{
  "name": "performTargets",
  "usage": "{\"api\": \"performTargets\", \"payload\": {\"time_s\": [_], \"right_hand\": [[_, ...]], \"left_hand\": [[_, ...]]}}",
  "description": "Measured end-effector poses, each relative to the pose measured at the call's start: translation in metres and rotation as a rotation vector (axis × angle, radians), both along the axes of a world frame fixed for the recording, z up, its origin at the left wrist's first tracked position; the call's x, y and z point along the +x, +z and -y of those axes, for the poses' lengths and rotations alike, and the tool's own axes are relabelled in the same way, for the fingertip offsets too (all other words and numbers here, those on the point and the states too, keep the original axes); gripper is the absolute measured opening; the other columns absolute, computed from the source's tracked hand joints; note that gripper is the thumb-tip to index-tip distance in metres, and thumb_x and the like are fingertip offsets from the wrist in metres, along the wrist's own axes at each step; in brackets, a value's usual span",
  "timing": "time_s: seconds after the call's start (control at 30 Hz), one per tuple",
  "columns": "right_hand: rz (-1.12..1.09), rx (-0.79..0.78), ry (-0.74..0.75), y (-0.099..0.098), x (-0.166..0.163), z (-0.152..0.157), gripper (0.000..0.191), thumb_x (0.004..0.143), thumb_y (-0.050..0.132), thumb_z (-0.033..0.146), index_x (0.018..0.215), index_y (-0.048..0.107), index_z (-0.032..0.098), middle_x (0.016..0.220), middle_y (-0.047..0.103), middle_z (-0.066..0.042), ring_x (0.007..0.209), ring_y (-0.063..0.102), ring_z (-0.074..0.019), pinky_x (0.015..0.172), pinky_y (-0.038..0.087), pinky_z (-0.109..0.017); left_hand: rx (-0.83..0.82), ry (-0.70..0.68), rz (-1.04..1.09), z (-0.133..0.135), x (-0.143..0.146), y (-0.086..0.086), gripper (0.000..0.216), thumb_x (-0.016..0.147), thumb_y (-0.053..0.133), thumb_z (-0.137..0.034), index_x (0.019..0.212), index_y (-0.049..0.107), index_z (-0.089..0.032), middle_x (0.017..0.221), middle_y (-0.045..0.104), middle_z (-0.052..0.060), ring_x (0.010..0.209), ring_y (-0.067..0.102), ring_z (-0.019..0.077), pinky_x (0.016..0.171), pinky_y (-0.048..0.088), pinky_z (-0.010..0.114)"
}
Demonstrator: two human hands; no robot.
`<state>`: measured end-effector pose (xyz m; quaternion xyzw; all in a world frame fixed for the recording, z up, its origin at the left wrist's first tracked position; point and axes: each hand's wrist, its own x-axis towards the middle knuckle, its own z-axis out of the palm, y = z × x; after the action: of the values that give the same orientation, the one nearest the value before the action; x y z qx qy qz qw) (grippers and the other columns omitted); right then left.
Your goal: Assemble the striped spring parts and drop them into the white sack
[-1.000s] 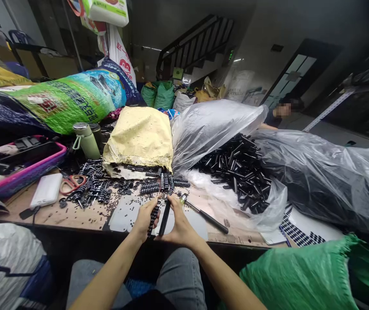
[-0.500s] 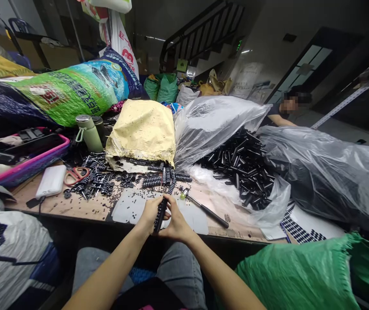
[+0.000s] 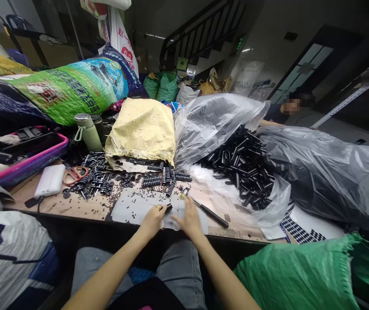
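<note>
Half a second back both hands met on the black piece; now my right hand has come off, fingers spread, nothing visible in them, close by the hammer; contact unclear. My left hand alone pinches the piece, its end jutting over the grey mat, so one grip carries it. Surface: dotted rolls before a yellow sack, scissors, heaped black tubes. Room: dim, staircase behind, person beyond the plastic bags.
</note>
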<state>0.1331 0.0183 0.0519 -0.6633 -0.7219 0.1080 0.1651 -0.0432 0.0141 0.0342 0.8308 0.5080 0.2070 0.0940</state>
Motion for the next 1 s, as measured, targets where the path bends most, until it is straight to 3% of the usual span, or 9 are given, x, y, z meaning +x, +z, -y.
{"api": "performTargets", "payload": {"time_s": [0.1,0.17,0.3,0.47,0.63,0.7,0.83,0.93,1.0], "right_hand": [[0.172,-0.079,-0.27,0.017,0.046,-0.003,0.033,0.08,0.045,0.036,0.104,0.05,0.014,0.11,0.05,-0.018,0.108,0.042,-0.0304,0.085,0.035,-0.043],[0.172,-0.128,-0.257,0.026,0.059,0.003,0.025,0.085,0.037,0.034,0.091,0.053,0.015,0.093,0.057,-0.013,0.091,0.052,-0.0251,0.075,0.039,-0.035],[0.039,-0.162,-0.133,0.03,0.041,0.031,0.034,0.09,0.019,0.037,0.091,0.047,0.02,0.073,0.059,-0.002,0.064,0.056,-0.0146,0.056,0.037,-0.022],[-0.008,-0.279,-0.034,0.037,0.006,0.059,0.034,0.09,0.018,0.039,0.083,0.045,0.02,0.059,0.055,0.0,0.054,0.054,-0.0163,0.048,0.03,-0.022],[-0.213,-0.126,0.023,0.056,-0.02,0.06,0.037,0.09,0.012,0.041,0.084,0.043,0.021,0.062,0.055,0.0,0.055,0.055,-0.016,0.052,0.035,-0.023],[-0.176,-0.126,0.117,0.054,-0.034,0.061,0.037,0.09,0.014,0.041,0.083,0.045,0.021,0.062,0.055,-0.002,0.054,0.055,-0.0164,0.051,0.035,-0.024],[-0.044,-0.212,0.242,0.04,-0.051,0.061,0.037,0.089,0.019,0.041,0.076,0.047,0.021,0.063,0.058,-0.004,0.056,0.057,-0.0185,0.05,0.034,-0.025],[-0.173,-0.217,0.175,0.042,-0.044,0.054,0.041,0.088,0.013,0.046,0.074,0.043,0.023,0.062,0.057,-0.002,0.058,0.057,-0.0185,0.053,0.037,-0.026],[-0.232,-0.22,0.075,0.045,-0.03,0.043,0.043,0.085,0.011,0.051,0.075,0.042,0.023,0.061,0.057,-0.002,0.058,0.056,-0.0191,0.054,0.039,-0.027]], "left_hand": [[0.087,-0.027,-0.064,-0.003,-0.012,-0.001,0.044,0.075,0.037,0.0,0.113,0.05,-0.016,0.097,0.059,0.01,0.086,0.054,0.0186,0.073,0.042,0.033],[0.142,-0.006,-0.097,-0.003,-0.016,0.0,0.043,0.075,0.038,-0.001,0.113,0.051,-0.017,0.095,0.06,0.01,0.086,0.054,0.0197,0.074,0.04,0.037],[0.243,0.042,-0.158,-0.001,-0.015,0.0,0.041,0.076,0.041,-0.002,0.112,0.052,-0.018,0.097,0.062,0.009,0.092,0.053,0.0203,0.081,0.037,0.041],[0.176,0.082,-0.182,0.006,-0.004,-0.001,0.041,0.079,0.038,-0.005,0.117,0.05,-0.017,0.105,0.06,0.011,0.103,0.05,0.023,0.089,0.034,0.045],[0.046,0.022,-0.104,0.017,0.015,-0.004,0.055,0.081,0.04,-0.034,0.127,0.036,-0.004,0.132,0.037,0.019,0.126,0.025,0.0291,0.102,0.022,0.048],[-0.013,0.01,-0.019,0.019,0.019,-0.006,0.056,0.08,0.038,-0.031,0.128,0.033,-0.002,0.135,0.033,0.02,0.129,0.019,0.0292,0.104,0.019,0.048],[-0.183,0.037,0.245,0.015,0.02,-0.005,0.048,0.076,0.04,-0.02,0.123,0.044,-0.01,0.129,0.042,0.016,0.124,0.031,0.0276,0.103,0.023,0.043],[-0.201,0.128,0.3,0.005,0.014,0.008,0.039,0.076,0.039,-0.015,0.111,0.056,-0.02,0.109,0.058,0.013,0.107,0.049,0.0244,0.092,0.037,0.036],[-0.185,0.23,0.294,-0.001,-0.006,0.024,0.04,0.077,0.034,-0.011,0.108,0.057,-0.023,0.098,0.061,0.012,0.097,0.054,0.0224,0.083,0.042,0.033]]}}
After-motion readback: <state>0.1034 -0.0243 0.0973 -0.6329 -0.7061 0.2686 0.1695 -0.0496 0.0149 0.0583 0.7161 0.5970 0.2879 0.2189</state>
